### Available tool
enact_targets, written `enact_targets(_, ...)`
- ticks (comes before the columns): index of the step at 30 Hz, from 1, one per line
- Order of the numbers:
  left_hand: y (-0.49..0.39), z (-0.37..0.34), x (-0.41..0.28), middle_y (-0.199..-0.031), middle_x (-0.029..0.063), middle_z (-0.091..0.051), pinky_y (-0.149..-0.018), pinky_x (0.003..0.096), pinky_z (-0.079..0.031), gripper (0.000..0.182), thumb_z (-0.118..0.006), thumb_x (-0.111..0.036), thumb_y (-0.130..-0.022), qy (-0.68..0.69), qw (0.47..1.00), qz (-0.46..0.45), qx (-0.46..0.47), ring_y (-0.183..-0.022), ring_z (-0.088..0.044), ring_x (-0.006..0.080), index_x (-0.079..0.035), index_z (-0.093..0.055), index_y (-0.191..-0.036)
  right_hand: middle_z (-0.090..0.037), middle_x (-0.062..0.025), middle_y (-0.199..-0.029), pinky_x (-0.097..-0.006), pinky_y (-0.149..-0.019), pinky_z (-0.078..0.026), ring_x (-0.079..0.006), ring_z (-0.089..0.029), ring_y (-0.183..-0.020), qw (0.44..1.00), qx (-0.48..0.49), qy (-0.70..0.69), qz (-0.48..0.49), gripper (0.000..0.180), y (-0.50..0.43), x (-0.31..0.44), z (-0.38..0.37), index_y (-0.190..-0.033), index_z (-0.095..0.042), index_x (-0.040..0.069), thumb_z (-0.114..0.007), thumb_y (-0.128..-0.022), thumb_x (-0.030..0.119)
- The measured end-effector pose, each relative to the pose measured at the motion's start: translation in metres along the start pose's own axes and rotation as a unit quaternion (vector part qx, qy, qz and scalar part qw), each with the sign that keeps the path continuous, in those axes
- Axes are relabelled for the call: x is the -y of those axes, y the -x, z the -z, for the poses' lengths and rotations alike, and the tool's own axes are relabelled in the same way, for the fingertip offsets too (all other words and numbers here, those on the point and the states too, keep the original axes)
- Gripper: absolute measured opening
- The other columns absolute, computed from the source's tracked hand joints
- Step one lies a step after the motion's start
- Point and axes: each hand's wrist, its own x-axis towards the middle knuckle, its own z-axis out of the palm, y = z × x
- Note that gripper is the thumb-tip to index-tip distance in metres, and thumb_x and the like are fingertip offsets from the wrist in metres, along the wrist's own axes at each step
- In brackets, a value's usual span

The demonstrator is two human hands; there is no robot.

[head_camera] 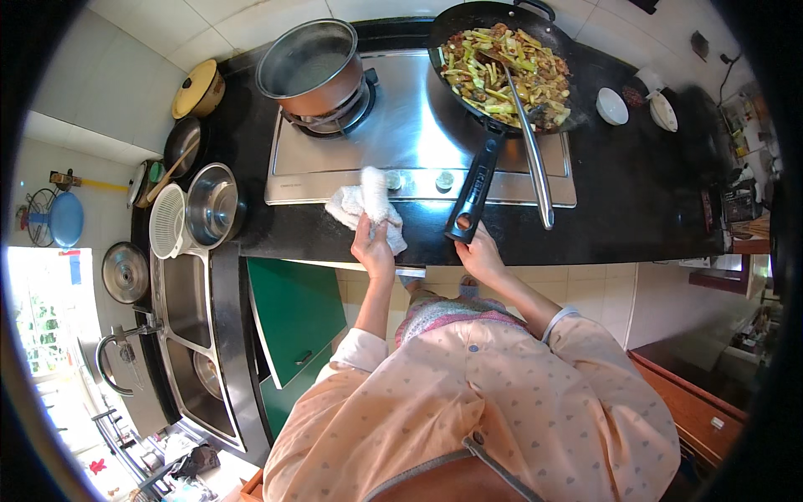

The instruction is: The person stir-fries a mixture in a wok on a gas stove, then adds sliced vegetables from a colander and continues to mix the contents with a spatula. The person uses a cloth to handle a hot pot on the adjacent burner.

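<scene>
My left hand (374, 248) grips a white terry cloth (375, 197) at the counter's front edge, below the hob knobs. Bunched cloth sticks up above my fingers while the rest drapes beside them. My right hand (482, 254) is at the end of the black wok handle (477, 182), with fingers partly hidden beneath it. The black wok (448, 78) sits at the right of the stainless steel gas hob (401, 119), holding chopped green stalks in brown, oily food (502, 75). A long metal spatula (530, 150) leans in the wok, its handle reaching past the hob.
On the left burner stands a brown pot (313, 88), hazy with steam. A yellow lidded pot (199, 91), steel bowl (214, 204) and white colander (166, 219) line the left side. Below them is a double sink (210, 301). Right of the wok is a small white bowl (611, 106). A green cabinet door (295, 314) stands ajar.
</scene>
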Motion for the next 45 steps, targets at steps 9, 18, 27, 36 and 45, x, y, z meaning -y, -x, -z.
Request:
enact_targets(9, -0.016, -0.099, -0.015, -0.086, 0.0275, -0.056, -0.076, 0.0468, -0.042, 0.032, -0.056, -0.013, -0.082, -0.304, 0.929, -0.196, 0.081, -0.088, -0.052, 0.0419, 0.002, -0.051, -0.110, -0.057, -0.0144, -0.107, -0.0365, -0.088, -0.042, -0.0307, -0.050, -0.102, 0.999, 0.046, -0.018, -0.002, 0.030, 0.028, -0.011, 0.031, -0.103, -0.057, -0.003, -0.052, -0.074, -0.002)
enact_targets(18, 0.050, -0.098, 0.004, -0.110, 0.0185, -0.050, -0.086, 0.0364, -0.038, 0.029, -0.057, -0.017, -0.084, 0.050, 0.997, -0.052, -0.020, -0.101, -0.050, 0.0280, 0.003, -0.052, -0.105, -0.057, -0.0138, -0.106, -0.0343, -0.087, -0.042, -0.0295, -0.053, -0.101, 0.994, -0.067, -0.031, -0.077, 0.030, 0.027, -0.039, 0.073, -0.107, -0.058, 0.003, -0.053, -0.077, -0.003)
enact_targets(27, 0.100, -0.158, -0.026, -0.095, 0.0242, -0.051, -0.082, 0.0422, -0.039, 0.030, -0.054, -0.016, -0.087, -0.125, 0.982, -0.135, 0.041, -0.093, -0.049, 0.0384, 0.006, -0.050, -0.106, -0.059, -0.0129, -0.106, -0.0324, -0.088, -0.042, -0.0268, -0.053, -0.103, 0.984, -0.151, -0.032, -0.088, 0.031, 0.028, -0.061, 0.114, -0.107, -0.058, 0.000, -0.052, -0.078, -0.005)
enact_targets(36, 0.037, -0.189, -0.024, -0.107, 0.0192, -0.060, -0.087, 0.0299, -0.043, 0.030, -0.046, -0.013, -0.089, -0.029, 0.994, -0.050, 0.092, -0.098, -0.058, 0.0244, 0.004, -0.053, -0.114, -0.051, -0.0176, -0.119, -0.0387, -0.090, -0.040, -0.0334, -0.046, -0.110, 0.989, -0.108, 0.098, 0.023, 0.026, -0.063, -0.077, 0.096, -0.100, -0.059, 0.003, -0.050, -0.076, 0.001)
enact_targets(45, 0.072, -0.189, -0.007, -0.110, 0.0155, -0.059, -0.080, 0.0296, -0.047, 0.032, -0.045, -0.014, -0.093, -0.005, 0.953, -0.047, 0.298, -0.100, -0.058, 0.0201, 0.001, -0.048, -0.121, -0.046, -0.0206, -0.126, -0.0429, -0.101, -0.030, -0.0310, -0.040, -0.122, 0.958, 0.077, 0.277, 0.027, 0.039, -0.037, -0.125, 0.107, -0.120, -0.046, 0.002, -0.044, -0.085, 0.019)
